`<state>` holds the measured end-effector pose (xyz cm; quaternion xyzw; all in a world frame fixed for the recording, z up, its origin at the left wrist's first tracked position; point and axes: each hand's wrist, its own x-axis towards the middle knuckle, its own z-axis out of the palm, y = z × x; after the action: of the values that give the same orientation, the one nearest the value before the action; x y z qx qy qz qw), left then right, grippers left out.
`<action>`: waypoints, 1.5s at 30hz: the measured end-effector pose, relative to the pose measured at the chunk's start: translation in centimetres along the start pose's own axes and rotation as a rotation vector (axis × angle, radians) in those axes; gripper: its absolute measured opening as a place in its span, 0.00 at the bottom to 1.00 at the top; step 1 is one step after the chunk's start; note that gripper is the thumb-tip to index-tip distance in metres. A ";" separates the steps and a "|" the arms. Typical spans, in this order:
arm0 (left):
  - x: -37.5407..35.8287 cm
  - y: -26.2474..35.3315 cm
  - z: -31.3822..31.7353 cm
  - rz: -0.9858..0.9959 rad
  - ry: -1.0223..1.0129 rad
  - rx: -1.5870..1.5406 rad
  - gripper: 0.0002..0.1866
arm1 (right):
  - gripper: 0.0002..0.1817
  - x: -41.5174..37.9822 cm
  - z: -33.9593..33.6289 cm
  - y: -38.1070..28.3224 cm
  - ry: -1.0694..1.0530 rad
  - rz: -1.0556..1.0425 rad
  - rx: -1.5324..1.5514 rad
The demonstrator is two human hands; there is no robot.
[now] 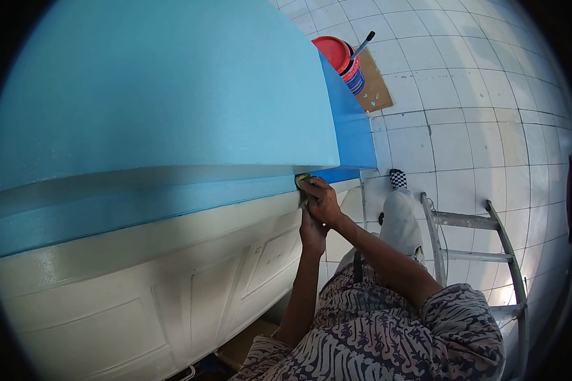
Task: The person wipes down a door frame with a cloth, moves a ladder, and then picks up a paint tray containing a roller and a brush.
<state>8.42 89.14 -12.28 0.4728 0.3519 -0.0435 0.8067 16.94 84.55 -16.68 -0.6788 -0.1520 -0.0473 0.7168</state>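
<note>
My right hand (321, 202) is closed, its fingers pinched on a small yellowish, dark-edged thing (300, 181) whose kind I cannot make out. That thing is against the narrow blue strip of wall (235, 195), beside the top edge of the cream door frame (235, 213). Just below, my left hand (313, 232) meets the right hand at the frame's end. Its fingers point up and are partly hidden, so their grip does not show. A darker blue wall face (353, 120) starts right of the hands.
A paint bucket (332, 52) with a red lid stands on brown cardboard (376, 82), a handled tool (363, 44) beside it. A ladder (467, 220) is at my right on white floor tiles (454, 143). The cream panelled door (108, 324) lies left.
</note>
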 end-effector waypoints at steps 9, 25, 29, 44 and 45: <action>0.0 -1.6 -1.0 -0.031 0.026 -0.043 0.37 | 0.17 -1.1 -0.8 -0.2 -0.111 0.059 0.006; -2.4 -2.9 -1.4 -0.080 0.083 0.202 0.33 | 0.14 -3.1 -1.5 -0.8 -0.025 0.422 0.111; -2.6 -1.6 -2.4 -0.009 0.152 0.116 0.32 | 0.18 -3.2 0.8 -1.7 0.011 0.181 -0.001; -1.9 -4.1 -4.3 -0.276 -0.101 0.733 0.20 | 0.06 -6.5 -10.4 10.6 -0.858 -0.098 -0.690; -2.4 -3.2 -3.8 -0.244 -0.102 0.720 0.20 | 0.07 -5.3 -13.3 8.3 -0.681 -0.162 -0.341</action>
<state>3.32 89.76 -14.32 0.6777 0.3271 -0.2835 0.5945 16.21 71.28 -26.53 -0.7509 -0.4243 0.0995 0.4962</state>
